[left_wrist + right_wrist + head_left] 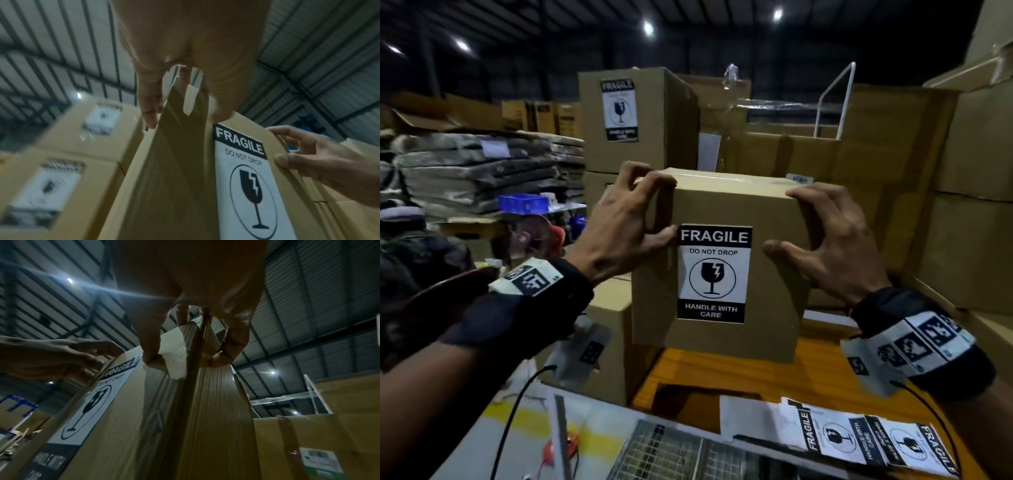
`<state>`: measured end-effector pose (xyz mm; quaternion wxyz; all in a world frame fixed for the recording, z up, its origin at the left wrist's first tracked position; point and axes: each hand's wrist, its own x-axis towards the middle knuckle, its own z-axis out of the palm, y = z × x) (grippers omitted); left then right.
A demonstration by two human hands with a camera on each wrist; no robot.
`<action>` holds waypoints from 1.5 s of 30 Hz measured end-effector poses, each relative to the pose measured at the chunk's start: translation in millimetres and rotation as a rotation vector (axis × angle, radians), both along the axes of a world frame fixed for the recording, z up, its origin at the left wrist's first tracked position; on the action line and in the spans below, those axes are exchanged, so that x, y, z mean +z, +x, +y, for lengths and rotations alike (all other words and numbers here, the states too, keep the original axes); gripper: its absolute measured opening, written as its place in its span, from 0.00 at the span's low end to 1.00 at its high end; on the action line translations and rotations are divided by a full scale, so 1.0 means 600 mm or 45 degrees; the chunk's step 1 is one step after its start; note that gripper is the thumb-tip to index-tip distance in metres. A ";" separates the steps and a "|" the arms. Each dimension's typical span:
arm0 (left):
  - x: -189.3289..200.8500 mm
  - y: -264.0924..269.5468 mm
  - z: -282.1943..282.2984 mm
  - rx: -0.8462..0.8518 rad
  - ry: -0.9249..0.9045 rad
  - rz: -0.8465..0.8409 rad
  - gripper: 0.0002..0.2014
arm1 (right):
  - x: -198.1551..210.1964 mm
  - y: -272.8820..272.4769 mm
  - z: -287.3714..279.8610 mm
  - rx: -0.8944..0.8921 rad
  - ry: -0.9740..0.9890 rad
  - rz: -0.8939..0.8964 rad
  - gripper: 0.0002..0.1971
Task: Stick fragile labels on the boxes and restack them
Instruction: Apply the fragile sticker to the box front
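So: brown box (767, 219) w/ fragile label (714, 274), left hand (626, 226) & right hand (835, 246) clamped round top corners (orange wood surface (726, 377), dim warehouse).

A white-and-black label (714, 274) on the front of the cardboard box (770, 308) reads "FRAGILE / DO NOT DROP / HANDLE WITH CARE", the same wording shows in part on the label (619, 110) of a stacked box behind, and loose labels (873, 442) below read "FRAGILE".

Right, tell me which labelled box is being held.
The front box, gripped at its top corners by the left hand and right hand. The taller labelled box behind stands untouched on the stack.
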<state>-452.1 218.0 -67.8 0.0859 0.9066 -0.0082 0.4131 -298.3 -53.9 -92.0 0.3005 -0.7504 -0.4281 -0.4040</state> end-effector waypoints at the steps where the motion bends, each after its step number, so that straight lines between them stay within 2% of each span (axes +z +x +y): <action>1: 0.005 -0.017 0.010 0.021 0.004 -0.015 0.36 | 0.006 -0.011 0.013 0.005 0.000 -0.014 0.39; 4: 0.018 -0.049 0.042 0.107 0.025 -0.081 0.41 | 0.023 -0.039 0.052 0.000 -0.003 -0.049 0.40; 9: 0.036 -0.078 0.130 0.151 0.082 -0.177 0.36 | 0.045 -0.068 0.144 0.018 0.017 -0.076 0.41; 14: 0.038 -0.099 0.262 0.150 0.058 -0.165 0.33 | 0.047 -0.089 0.278 0.012 0.009 -0.073 0.38; 19: 0.021 -0.082 0.389 0.128 0.026 -0.142 0.33 | 0.033 -0.092 0.404 -0.018 -0.034 -0.028 0.36; 24: -0.003 -0.036 0.479 0.066 -0.009 -0.120 0.34 | 0.012 -0.071 0.482 -0.089 -0.076 0.043 0.35; 29: -0.025 0.000 0.534 0.025 -0.016 -0.121 0.33 | 0.000 -0.054 0.527 -0.166 -0.126 0.056 0.36; 32: -0.034 0.018 0.549 0.021 -0.015 -0.154 0.36 | 0.006 -0.048 0.541 -0.198 -0.123 0.076 0.38; 36: -0.077 0.018 0.552 0.204 0.093 -0.295 0.46 | -0.021 -0.035 0.525 -0.051 0.043 0.107 0.47; 39: -0.131 0.018 0.562 0.270 0.260 -0.224 0.47 | -0.056 -0.034 0.516 0.053 0.080 0.169 0.53; 41: -0.157 0.027 0.574 0.249 0.257 -0.174 0.48 | -0.070 -0.030 0.521 0.127 0.098 0.176 0.53; 45: -0.174 0.048 0.577 0.203 0.211 -0.152 0.46 | -0.078 -0.022 0.534 0.246 0.138 0.223 0.43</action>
